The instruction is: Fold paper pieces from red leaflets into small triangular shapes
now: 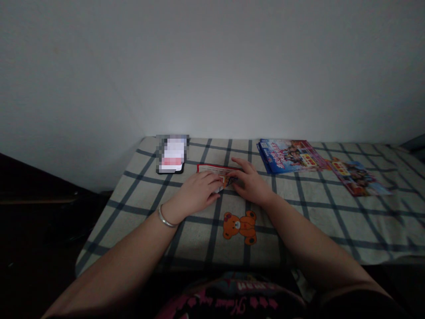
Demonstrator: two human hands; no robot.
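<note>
A folded paper leaflet (217,169) with a red edge and printed text lies on the checked cloth, partly covered by my hands. My left hand (199,189), with a silver bangle at the wrist, rests over its left part. The fingers are close together, and a small piece of the paper shows between them and the thumb. At the right side of the leaflet is my right hand (251,182), its fingers apart and bent, some fingertips touching the paper. Just below the hands is an orange bear figure (239,227), flat on the cloth.
A phone (173,155) with a lit, blurred screen lies at the back left. To the right are a stack of colourful leaflets (288,155) and a single leaflet (360,177). A pale wall (212,66) stands behind the cloth-covered table (308,235).
</note>
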